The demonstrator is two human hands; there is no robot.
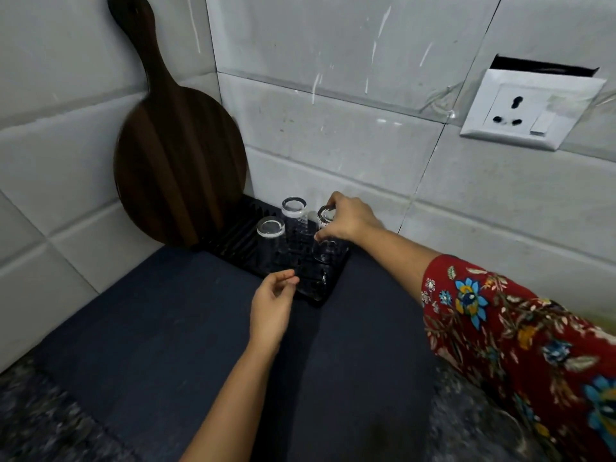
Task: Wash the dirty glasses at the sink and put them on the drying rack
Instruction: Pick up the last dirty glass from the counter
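A black drying rack sits in the corner on a dark mat. Two clear glasses stand upside down on it: one at the front left, one behind it. My right hand grips a third clear glass by its upturned base, at the rack's right side. Whether this glass rests on the rack cannot be told. My left hand hovers at the rack's near edge, fingers loosely curled, holding nothing.
A dark round wooden cutting board leans against the tiled corner just behind the rack. A white wall socket is on the right wall. The dark mat covers the granite counter toward me.
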